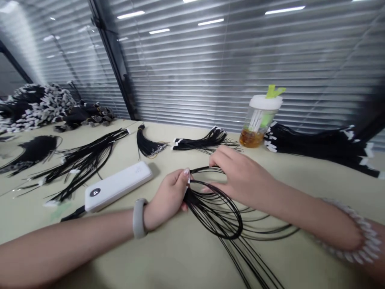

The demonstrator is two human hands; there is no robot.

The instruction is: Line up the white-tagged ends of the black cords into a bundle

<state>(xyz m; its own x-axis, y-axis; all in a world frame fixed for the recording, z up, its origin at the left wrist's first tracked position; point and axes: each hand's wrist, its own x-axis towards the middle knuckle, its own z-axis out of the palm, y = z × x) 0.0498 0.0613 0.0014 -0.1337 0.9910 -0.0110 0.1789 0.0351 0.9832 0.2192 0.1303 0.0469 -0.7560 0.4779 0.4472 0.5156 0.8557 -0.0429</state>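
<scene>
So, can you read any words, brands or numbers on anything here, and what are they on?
Round black badge on the white power bank: one white mark, possibly "4", too blurred to be sure.
Faint marks near the far end of the power bank: too small to read.
White tags on the black wire bundle: no readable text.
Clear drink bottle: no readable text.
</scene>
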